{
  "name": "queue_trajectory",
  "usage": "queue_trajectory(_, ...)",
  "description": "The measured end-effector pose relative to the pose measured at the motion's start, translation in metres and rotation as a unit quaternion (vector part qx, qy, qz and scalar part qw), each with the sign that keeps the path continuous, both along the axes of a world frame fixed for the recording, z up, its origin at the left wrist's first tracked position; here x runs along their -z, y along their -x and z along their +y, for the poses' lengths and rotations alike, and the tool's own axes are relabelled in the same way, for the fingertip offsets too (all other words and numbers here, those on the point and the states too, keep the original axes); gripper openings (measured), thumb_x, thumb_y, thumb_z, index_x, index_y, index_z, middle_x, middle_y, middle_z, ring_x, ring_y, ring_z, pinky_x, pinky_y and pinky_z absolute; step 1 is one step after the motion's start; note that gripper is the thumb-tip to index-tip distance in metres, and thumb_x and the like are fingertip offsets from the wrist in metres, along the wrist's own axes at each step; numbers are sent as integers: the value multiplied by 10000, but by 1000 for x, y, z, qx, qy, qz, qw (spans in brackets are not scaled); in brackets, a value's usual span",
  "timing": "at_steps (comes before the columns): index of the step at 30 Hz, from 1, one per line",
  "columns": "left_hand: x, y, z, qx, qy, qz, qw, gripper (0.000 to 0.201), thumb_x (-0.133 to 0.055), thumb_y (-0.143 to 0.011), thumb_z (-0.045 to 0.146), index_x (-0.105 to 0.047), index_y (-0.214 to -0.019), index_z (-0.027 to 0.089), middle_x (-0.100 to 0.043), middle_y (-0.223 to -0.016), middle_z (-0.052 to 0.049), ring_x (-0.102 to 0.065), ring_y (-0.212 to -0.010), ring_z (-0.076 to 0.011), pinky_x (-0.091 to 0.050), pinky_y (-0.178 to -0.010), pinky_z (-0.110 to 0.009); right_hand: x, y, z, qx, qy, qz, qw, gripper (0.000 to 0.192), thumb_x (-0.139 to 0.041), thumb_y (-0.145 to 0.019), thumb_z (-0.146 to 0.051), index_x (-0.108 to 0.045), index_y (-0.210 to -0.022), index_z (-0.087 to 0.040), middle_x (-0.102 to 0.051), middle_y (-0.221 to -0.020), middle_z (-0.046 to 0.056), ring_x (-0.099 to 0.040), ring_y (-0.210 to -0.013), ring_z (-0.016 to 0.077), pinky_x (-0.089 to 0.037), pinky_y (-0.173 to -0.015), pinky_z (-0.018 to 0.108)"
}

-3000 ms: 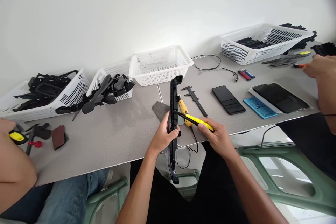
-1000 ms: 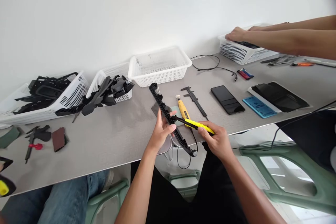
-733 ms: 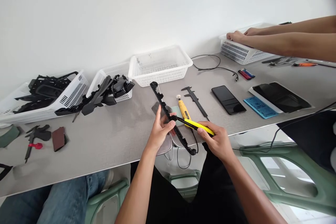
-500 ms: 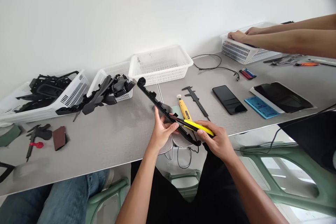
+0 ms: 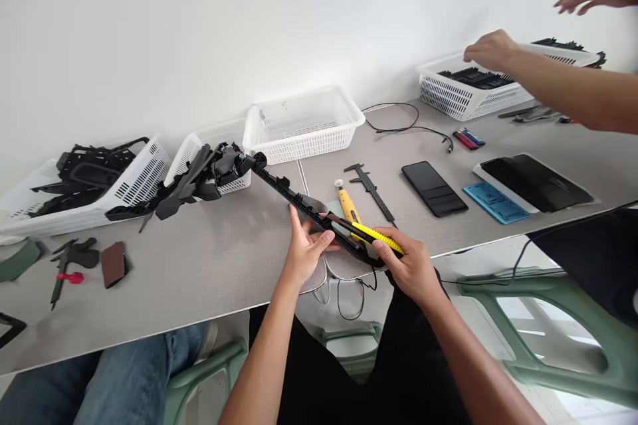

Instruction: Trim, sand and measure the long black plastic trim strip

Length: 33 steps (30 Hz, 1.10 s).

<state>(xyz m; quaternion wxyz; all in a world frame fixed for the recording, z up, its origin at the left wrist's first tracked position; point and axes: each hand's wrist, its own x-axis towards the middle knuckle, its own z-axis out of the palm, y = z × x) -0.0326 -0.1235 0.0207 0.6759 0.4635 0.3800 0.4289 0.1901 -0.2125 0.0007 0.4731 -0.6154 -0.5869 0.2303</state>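
Taking the empty white basket (image 5: 304, 123) at the back of the worktop (image 5: 209, 265) as the landmark: over the last seconds the long black plastic strip (image 5: 299, 202) has been swinging down from near upright to a flat slant, so its far end is now pointing left of the basket, almost touching the basket of black parts (image 5: 209, 163), and its side edge is turning up toward the blade. In front of the basket, the left hand (image 5: 303, 254) is gripping the strip, fingers (image 5: 325, 238) closed over it. Right of that, the right hand (image 5: 409, 267) is clamping the yellow utility knife (image 5: 376, 236), its tip resting on the strip. Far right of the basket, a co-worker's hand (image 5: 491, 50) is lifting from another basket (image 5: 473, 89).
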Motion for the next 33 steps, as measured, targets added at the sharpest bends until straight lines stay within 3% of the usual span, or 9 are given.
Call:
queue_trajectory(8, 2, -1, 0, 2, -1, -2, 1000, 1471, -970, -825, 466, 197, -1719, 538, -586, -1560, -131, -754, -1056, -229, -717, -860, -437, -4, 0, 0, -33, 17, -20, 999, 407, -579, -1103, -538, -795, -1248, -225, -863, -1155, 91, -819, -967, 282, -609, -830, 347)
queue_trajectory(15, -3, -1, -1, -9, 2, 5, 1000, 1469, -978, -817, 464, 173, -1726, 537, -580, -1567, -122, -750, -1016, -199, -712, -893, -444, -4, 4, 2, 12, 16, -29, 999, 400, -577, -1102, -532, -789, -1246, -224, -865, -1116, 85, -816, -909, 274, -600, -793, 344)
queue_trajectory(20, -5, 0, -1, 1, -3, 9, 1000, 1462, -967, -829, 469, 185, -1728, 522, -581, -1556, -130, -747, -1045, -212, -713, -881, -438, -4, 2, 1, -22, 10, -20, 999, 399, -578, -1104, -538, -787, -1250, -230, -863, -1137, 77, -816, -937, 272, -593, -805, 338)
queue_trajectory(33, -6, -1, -1, -5, 3, 14, 1000, 1452, -966, -833, 442, 172, -1732, 522, -609, -1522, -108, -739, -1050, -211, -705, -891, -429, -5, 3, 1, -7, 10, -27, 1000, 382, -577, -1105, -515, -786, -1251, -230, -866, -1122, 83, -818, -906, 273, -609, -785, 352)
